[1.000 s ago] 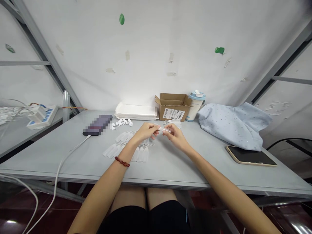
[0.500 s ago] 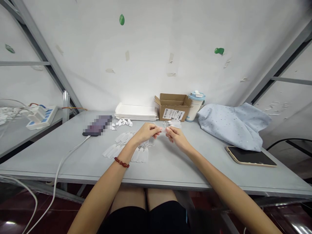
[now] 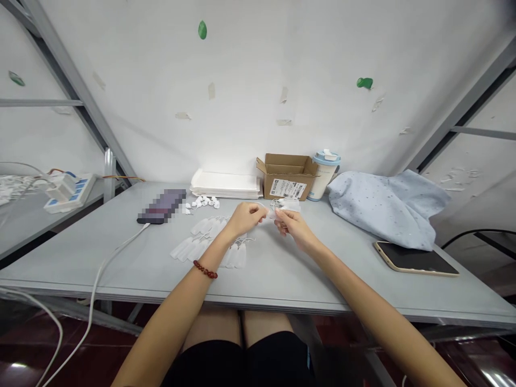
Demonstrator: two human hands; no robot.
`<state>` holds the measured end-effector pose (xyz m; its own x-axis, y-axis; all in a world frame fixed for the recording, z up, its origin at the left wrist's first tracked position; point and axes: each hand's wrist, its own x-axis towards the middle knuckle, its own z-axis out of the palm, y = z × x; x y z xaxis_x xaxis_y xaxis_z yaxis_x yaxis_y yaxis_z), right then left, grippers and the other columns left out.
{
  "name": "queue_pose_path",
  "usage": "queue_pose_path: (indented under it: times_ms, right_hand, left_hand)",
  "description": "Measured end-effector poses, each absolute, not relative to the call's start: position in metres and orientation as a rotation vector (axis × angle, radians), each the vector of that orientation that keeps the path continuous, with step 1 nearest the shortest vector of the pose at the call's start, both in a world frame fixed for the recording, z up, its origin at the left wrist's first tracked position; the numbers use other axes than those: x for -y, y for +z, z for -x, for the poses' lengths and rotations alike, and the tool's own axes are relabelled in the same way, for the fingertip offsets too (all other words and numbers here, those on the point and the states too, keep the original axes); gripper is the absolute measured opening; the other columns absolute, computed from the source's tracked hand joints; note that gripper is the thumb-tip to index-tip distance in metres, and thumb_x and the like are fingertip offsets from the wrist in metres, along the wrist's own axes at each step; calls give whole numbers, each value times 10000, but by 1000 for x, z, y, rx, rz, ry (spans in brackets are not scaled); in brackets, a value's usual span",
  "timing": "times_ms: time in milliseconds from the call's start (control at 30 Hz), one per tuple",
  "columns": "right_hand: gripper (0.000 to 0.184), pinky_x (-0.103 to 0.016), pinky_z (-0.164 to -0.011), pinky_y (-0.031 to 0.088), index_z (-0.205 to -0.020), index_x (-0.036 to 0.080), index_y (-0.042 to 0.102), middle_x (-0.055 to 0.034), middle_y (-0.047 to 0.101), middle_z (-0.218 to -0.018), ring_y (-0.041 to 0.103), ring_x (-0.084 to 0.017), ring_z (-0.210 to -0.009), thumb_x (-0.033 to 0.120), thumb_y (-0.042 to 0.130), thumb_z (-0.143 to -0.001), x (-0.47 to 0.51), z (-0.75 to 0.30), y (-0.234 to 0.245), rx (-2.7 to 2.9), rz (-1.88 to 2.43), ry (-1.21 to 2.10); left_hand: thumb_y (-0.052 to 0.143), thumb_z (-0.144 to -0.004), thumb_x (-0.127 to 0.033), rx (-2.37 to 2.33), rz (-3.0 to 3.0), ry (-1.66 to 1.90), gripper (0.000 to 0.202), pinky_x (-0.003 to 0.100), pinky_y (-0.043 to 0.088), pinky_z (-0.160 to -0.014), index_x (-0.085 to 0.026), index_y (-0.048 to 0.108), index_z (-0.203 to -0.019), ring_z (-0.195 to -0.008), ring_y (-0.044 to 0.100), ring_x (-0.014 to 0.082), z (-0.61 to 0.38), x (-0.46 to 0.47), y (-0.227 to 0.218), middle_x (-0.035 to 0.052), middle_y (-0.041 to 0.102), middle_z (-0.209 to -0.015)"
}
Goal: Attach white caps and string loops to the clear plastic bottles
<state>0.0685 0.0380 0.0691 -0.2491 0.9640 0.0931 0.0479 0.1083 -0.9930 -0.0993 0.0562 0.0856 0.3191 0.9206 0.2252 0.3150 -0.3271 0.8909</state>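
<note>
White wall [image 3: 242, 97] stands beyond a grey worktop [image 3: 290, 277], with papers [image 3: 226, 184], a box [image 3: 278, 178] and a cup [image 3: 320, 181] along its far side. Compared with a second ago, the right hand [image 3: 293, 223] has folded its fingers inward, and the small white piece [image 3: 271, 214] once showing along them is now mostly covered; since half a second ago little differs. That suggests close fingertip work on this one piece, which remains off the worktop.

Both grips are narrow. Left hand [image 3: 246, 216] pinches between thumb and forefinger at the piece's left end, though its exact hold is too small to tell; the right thumb and fingers close over the other end. The piece sits between the hands, nearer than a bunch of strips [image 3: 292, 205]. Looped strips [image 3: 239, 257] lie in rows to the left, with white bits [image 3: 206, 202] beyond.
</note>
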Motion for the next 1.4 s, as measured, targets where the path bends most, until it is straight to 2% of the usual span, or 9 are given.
queue_pose_path:
  times_ms: [233,400,533,667,833,1067,1200,1300,1400]
  right_hand:
    - [382,-247,-499,294,-765,176,557,16,455,-629,358,-99,-520,544,471,-825,-40,-68,64,1706,1118,849]
    - [419,-247,-497,292,-660,195,461,26,393,-588,342,-107,-535,573,420,-838,-43,-68,58,1710,1119,803]
    - [473,-247,-459,282,-590,210,355,40,341,-539,313,-95,-486,622,438,-807,-45,-69,57,1647,1126,928]
    - [497,-240,-412,242,-581,213,343,64,264,-511,241,-75,-439,653,492,-760,-42,-69,63,1542,1069,1178]
    - [529,-219,-381,178,-570,219,288,85,203,-507,180,-55,-427,625,600,-704,-39,-69,67,1368,1023,1412]
    - [428,-206,-371,98,-628,190,449,104,138,-504,108,-47,-424,561,652,-695,-43,-73,65,1209,1022,1665]
    - [405,-208,-366,165,-679,171,517,101,160,-509,140,-50,-421,559,628,-717,-42,-74,67,1226,1057,1673]
    - [430,-221,-406,276,-623,186,451,77,254,-531,258,-58,-435,566,630,-711,-40,-72,70,1269,1040,1543]
    - [461,-232,-452,336,-584,187,394,46,364,-577,353,-65,-469,564,624,-718,-39,-70,70,1353,1036,1398]
  left_hand:
    - [537,-767,-512,-1135,-1640,963,423,228,390,-489,-149,497,-554,-491,446,88,99,-57,86,14,532,-576]
    - [553,-745,-549,-1106,-1718,943,461,231,400,-516,-148,500,-523,-502,452,92,100,-56,86,12,539,-570]
    - [576,-741,-511,-1102,-1829,957,413,241,411,-581,-141,580,-558,-569,514,123,101,-59,84,21,584,-581]
    - [587,-750,-454,-1096,-1907,988,337,247,414,-611,-141,668,-656,-620,548,143,103,-59,82,38,647,-658]
    - [587,-758,-367,-1056,-1976,1029,243,247,422,-655,-152,690,-711,-700,583,162,101,-56,84,46,687,-752]
    - [588,-760,-326,-1044,-1990,1070,190,246,431,-683,-158,663,-710,-725,585,159,99,-54,84,27,679,-760]
    - [601,-751,-356,-1016,-1961,1063,211,252,439,-716,-155,658,-726,-763,592,167,100,-56,83,34,679,-789]
    - [606,-747,-399,-1013,-1906,1070,254,260,444,-714,-149,656,-743,-757,596,169,100,-59,82,46,675,-789]
    - [604,-741,-451,-1043,-1813,1052,313,270,452,-701,-143,647,-715,-709,594,163,101,-62,80,42,651,-719]
